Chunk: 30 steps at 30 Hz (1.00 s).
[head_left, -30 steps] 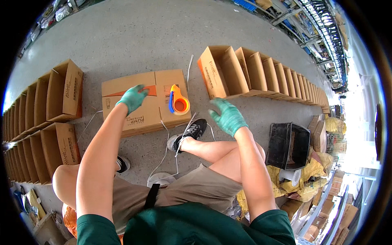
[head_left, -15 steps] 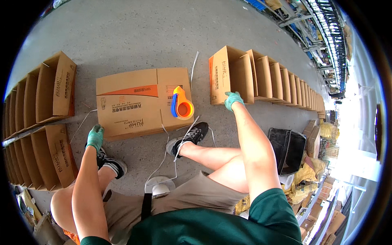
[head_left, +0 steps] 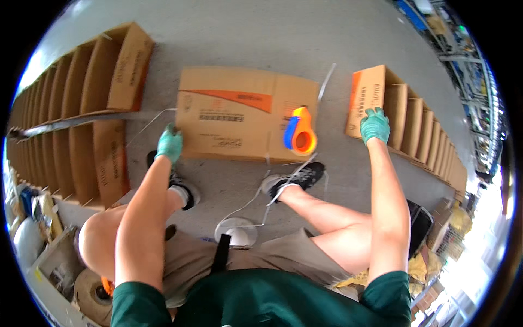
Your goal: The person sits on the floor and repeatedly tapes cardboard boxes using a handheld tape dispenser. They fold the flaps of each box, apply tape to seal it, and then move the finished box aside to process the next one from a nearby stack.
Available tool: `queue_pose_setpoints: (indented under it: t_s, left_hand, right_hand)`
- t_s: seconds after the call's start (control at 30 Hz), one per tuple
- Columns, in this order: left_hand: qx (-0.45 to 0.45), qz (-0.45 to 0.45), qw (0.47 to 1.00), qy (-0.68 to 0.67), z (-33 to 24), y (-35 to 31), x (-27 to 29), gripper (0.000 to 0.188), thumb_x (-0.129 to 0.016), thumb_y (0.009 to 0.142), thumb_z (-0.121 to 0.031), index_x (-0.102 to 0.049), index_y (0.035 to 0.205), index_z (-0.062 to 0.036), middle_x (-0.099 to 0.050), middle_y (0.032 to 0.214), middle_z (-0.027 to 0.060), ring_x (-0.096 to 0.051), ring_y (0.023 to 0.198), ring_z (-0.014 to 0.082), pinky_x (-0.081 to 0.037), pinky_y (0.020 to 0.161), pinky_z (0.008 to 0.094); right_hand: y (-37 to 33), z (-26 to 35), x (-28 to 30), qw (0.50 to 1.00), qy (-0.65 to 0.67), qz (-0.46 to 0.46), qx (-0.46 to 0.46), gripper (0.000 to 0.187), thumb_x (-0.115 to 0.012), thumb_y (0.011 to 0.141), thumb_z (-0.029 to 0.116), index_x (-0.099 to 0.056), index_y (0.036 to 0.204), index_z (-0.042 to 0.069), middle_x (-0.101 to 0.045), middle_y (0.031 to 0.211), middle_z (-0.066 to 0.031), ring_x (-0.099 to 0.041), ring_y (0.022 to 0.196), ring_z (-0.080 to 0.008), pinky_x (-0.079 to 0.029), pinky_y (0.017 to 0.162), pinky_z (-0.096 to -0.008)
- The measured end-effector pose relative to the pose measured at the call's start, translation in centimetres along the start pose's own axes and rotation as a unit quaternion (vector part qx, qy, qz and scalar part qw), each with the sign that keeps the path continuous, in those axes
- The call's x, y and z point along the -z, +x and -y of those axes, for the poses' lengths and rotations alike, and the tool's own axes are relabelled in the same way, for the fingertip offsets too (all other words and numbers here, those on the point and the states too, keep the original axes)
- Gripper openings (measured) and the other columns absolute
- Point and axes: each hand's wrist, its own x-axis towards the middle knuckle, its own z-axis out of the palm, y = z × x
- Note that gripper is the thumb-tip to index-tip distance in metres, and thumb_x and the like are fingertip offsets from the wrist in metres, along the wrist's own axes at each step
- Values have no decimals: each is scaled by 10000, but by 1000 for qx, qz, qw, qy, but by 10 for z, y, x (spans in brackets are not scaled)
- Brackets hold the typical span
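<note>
While both arms stretch forward with elbows slightly bent, the gloved left hand sits at the near left edge of the large closed carton on the floor; whether its fingers grip cannot be told. Off to the right, the gloved right hand lies over the front open carton of a row, fingers slightly spread, their grip unclear. Between the hands, an orange-and-blue tape dispenser rests on the closed carton. White strapping crosses the right shoe, and more open cartons line the left.
</note>
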Motion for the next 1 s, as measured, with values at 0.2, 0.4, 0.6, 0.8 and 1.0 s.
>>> queue_pose_setpoints:
  t_s: [0.2,0.4,0.6,0.8,1.0]
  left_hand:
    - [18,-53,998,1,-1,-3,-2,399,-520,965,-130,-558,1352,-45,-648,1276,196,-626,1170,339,-473,996,385]
    - [25,-42,999,17,-54,-19,15,491,-617,932,-111,-508,1406,-40,-648,1256,193,-630,1140,325,-473,1000,385]
    - [47,-38,992,-107,-97,-29,64,361,-577,860,7,-552,1219,-14,-653,1088,108,-611,944,214,-487,873,327]
    - [-64,-178,958,-218,-83,-15,115,346,-533,837,69,-555,1158,-59,-630,993,64,-591,844,169,-490,737,284]
    - [-52,-223,952,-202,-77,-36,141,354,-520,866,59,-592,1190,-65,-661,989,64,-615,787,172,-507,715,299]
  right_hand:
    - [-87,169,36,941,92,237,224,561,-549,947,447,-443,1455,232,-672,1101,-247,-659,1000,-419,-522,870,-530]
    - [-112,175,-65,947,197,219,129,478,-600,921,300,-530,1389,229,-688,1070,-223,-672,975,-405,-527,855,-516]
    - [-121,170,-43,961,231,147,27,393,-588,912,318,-600,1294,228,-699,1036,-213,-665,984,-412,-530,838,-504]
    - [-128,148,-142,914,340,192,-110,467,-617,892,381,-569,1319,200,-680,1164,-200,-659,1046,-396,-526,869,-487]
    - [-95,157,44,960,178,199,81,467,-627,913,337,-562,1343,165,-661,1227,-194,-661,1084,-370,-543,914,-479]
